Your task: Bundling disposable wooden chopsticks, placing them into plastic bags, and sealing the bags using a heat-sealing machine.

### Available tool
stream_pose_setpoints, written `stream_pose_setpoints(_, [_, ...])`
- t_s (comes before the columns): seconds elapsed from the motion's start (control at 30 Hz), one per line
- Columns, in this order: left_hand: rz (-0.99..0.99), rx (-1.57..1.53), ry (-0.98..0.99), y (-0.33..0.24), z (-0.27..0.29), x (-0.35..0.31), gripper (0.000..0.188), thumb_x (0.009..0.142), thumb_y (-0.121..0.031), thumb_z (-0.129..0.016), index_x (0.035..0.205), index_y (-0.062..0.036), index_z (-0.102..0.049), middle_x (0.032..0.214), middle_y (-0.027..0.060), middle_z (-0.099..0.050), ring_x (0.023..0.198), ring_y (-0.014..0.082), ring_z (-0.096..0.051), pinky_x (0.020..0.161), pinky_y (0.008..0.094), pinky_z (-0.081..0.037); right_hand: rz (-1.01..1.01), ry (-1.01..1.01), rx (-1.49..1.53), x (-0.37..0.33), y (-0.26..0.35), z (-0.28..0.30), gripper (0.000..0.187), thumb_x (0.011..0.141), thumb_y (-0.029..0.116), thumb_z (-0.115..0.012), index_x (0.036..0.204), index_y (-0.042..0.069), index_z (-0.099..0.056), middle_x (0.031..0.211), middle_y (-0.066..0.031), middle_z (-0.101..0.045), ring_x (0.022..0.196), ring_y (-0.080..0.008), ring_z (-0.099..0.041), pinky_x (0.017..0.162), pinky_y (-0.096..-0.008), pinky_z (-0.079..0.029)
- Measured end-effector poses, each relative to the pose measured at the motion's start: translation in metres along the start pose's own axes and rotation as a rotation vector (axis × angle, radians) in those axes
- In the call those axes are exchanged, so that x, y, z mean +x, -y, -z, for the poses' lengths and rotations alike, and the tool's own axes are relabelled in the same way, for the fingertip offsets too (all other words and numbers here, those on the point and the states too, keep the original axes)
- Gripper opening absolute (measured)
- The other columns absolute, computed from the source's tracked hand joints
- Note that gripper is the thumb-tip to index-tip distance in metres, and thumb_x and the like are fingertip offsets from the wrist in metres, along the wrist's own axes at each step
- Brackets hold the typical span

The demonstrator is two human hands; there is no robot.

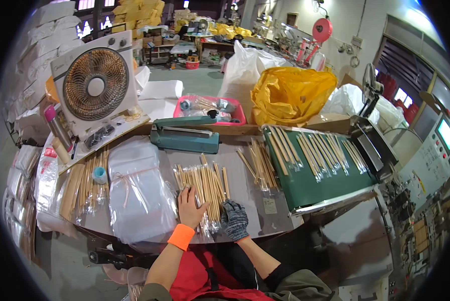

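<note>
Both hands at the desk's near edge — bare left hand (189, 206) spread flat, gloved right hand (233, 219) spread too, pressing bagged chopsticks (205, 188), plastic bag stack (137, 188) toward the left edge, green sealer (184, 134) at the far edge.

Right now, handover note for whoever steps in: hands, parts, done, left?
Left hand, bare with an orange wristband, lies flat on the pile of bagged wooden sticks at the table's near edge. Right hand, in a grey knit glove, rests on the same pile's right side; neither hand grips anything.
Done: bagged stick packs lie in rows on the green conveyor belt.
Left: the pile under the hands, a loose bundle beside the belt, and more sticks at far left by the stack of clear bags. The teal heat sealer sits behind.
</note>
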State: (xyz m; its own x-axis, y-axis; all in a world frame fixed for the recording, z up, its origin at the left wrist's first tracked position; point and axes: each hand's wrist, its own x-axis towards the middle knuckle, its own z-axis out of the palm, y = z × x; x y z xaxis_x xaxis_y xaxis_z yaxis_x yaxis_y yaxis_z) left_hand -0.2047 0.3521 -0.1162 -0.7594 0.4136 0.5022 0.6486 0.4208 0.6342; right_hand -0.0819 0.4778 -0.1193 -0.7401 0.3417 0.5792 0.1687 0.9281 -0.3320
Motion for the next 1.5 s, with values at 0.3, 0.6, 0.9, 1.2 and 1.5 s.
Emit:
stream_pose_setpoints(0.3, [-0.022, 0.023, -0.003, 0.006, -0.032, 0.035, 0.069, 0.074, -0.039, -0.067, 0.126, 0.0, -0.044, 0.13, 0.023, -0.04, 0.12, 0.0391, -0.035, 0.102, 0.0441, -0.029, -0.173, 0.22, -0.041, 0.056, -0.029, 0.005, 0.04, 0.075, 0.017, -0.057, 0.113, 0.006, -0.057, 0.123, -0.0183, -0.052, 0.111, -0.0348, -0.049, 0.095, -0.0427, -0.039])
stream_pose_setpoints(0.6, [-0.031, -0.001, 0.1, 0.026, -0.049, 0.066, 0.075, 0.08, -0.047, -0.06, 0.135, -0.0041, -0.036, 0.135, 0.0218, -0.035, 0.125, 0.0385, -0.031, 0.105, 0.0428, -0.026, -0.523, 0.28, -0.444, 0.159, -0.103, 0.035, 0.064, 0.078, 0.033, -0.062, 0.131, 0.005, -0.04, 0.133, -0.0252, -0.041, 0.127, -0.0333, -0.036, 0.102, -0.0453, -0.033])
stream_pose_setpoints(0.9, [-0.044, -0.015, 0.085, 0.029, -0.056, 0.066, 0.072, 0.08, -0.043, -0.062, 0.134, -0.0028, -0.036, 0.134, 0.0235, -0.036, 0.124, 0.0406, -0.032, 0.104, 0.0434, -0.028, -0.561, 0.366, -0.194, 0.113, -0.119, 0.016, 0.072, 0.075, 0.03, -0.064, 0.134, 0.003, -0.033, 0.121, -0.0236, -0.051, 0.111, -0.0362, -0.051, 0.092, -0.0426, -0.044])
stream_pose_setpoints(1.2, [-0.03, 0.037, 0.0, 0.006, -0.032, 0.022, 0.054, 0.083, -0.019, -0.058, 0.131, -0.0025, -0.039, 0.133, 0.0193, -0.039, 0.121, 0.0382, -0.036, 0.103, 0.0435, -0.03, -0.467, 0.405, 0.142, 0.059, -0.02, 0.019, 0.06, 0.079, 0.036, -0.06, 0.123, -0.001, -0.045, 0.109, -0.0264, -0.057, 0.098, -0.0358, -0.057, 0.087, -0.0429, -0.044])
stream_pose_setpoints(1.5, [0.107, -0.315, -0.104, 0.009, -0.025, 0.022, 0.046, 0.089, -0.022, -0.049, 0.128, -0.0005, -0.042, 0.13, 0.0202, -0.044, 0.121, 0.0357, -0.038, 0.104, 0.0409, -0.028, -0.325, 0.341, 0.028, 0.061, -0.029, 0.014, 0.067, 0.081, 0.045, -0.055, 0.124, -0.005, -0.042, 0.114, -0.0276, -0.054, 0.105, -0.0375, -0.054, 0.09, -0.0436, -0.043])
